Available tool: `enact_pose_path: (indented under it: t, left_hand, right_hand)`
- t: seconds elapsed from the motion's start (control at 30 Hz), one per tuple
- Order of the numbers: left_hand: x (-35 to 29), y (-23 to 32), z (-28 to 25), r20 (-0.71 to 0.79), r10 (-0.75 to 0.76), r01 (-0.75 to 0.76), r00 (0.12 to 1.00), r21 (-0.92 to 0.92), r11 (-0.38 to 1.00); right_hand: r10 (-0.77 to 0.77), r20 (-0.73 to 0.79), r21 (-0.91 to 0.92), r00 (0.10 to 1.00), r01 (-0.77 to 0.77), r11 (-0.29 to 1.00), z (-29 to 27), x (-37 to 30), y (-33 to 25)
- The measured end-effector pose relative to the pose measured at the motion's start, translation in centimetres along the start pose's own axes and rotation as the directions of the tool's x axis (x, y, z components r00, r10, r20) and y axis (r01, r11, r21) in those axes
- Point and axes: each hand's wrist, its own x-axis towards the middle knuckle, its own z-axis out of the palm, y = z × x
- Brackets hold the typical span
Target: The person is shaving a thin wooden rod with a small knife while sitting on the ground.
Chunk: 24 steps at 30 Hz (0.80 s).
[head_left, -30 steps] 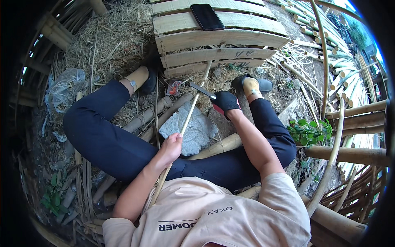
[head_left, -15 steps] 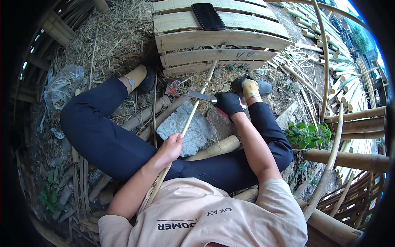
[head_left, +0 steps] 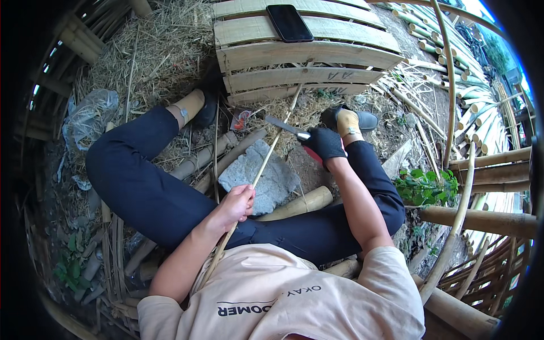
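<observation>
A long, thin bamboo strip (head_left: 268, 157) runs from beside my waist up toward the wooden crate. My bare left hand (head_left: 237, 204) is wrapped round it near my lap. In a black glove, my right hand (head_left: 324, 145) grips the handle of a knife (head_left: 285, 126). The blade points left and lies across the upper part of the strip; whether its edge touches the strip I cannot tell. Beneath the strip, between my legs, sits a flat grey stone (head_left: 258, 177). A thick bamboo piece (head_left: 300, 204) lies beside the stone.
A slatted wooden crate (head_left: 306, 54) stands ahead with a black phone (head_left: 289, 23) on top. Crumpled clear plastic (head_left: 96, 107) lies among straw at left. Bamboo poles (head_left: 476, 113) are piled at far right, near a leafy plant (head_left: 426, 187) and bamboo rails (head_left: 481, 220).
The gloved right hand and knife have shifted slightly right, and the blade tilts more, its tip now higher than the handle. The left hand keeps its hold on the strip.
</observation>
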Motion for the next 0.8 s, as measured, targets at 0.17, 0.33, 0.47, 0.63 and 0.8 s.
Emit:
enact_pose_path:
  t: [0.17,0.33,0.47,0.63,0.8]
  left_hand:
    - [0.2,0.2,-0.2,-0.039,0.01,-0.01,0.999,0.011,1.0]
    - [-0.6,-0.3,0.0,-0.088,0.004,0.002,0.996,0.066,0.998]
    - [0.8,-0.8,1.0,-0.087,0.031,-0.015,0.996,0.178,0.984]
    - [-0.2,-0.9,-0.3,-0.144,0.018,-0.006,0.989,0.088,0.996]
    - [1.0,-0.6,1.1,-0.125,0.041,-0.011,0.991,0.231,0.973]
  right_hand:
    - [-0.043,-0.125,0.028,0.991,0.047,0.999,-0.4,0.5,-0.1]
    - [-0.159,-0.009,0.084,0.987,0.159,0.984,-1.7,0.0,-2.3]
    - [0.129,0.016,0.006,0.992,-0.129,0.992,1.3,1.8,2.0]
    - [-0.225,-0.082,0.064,0.971,0.23,0.971,-0.9,0.1,-1.9]
    - [0.187,-0.009,-0.013,0.982,-0.187,0.982,2.3,2.3,3.6]
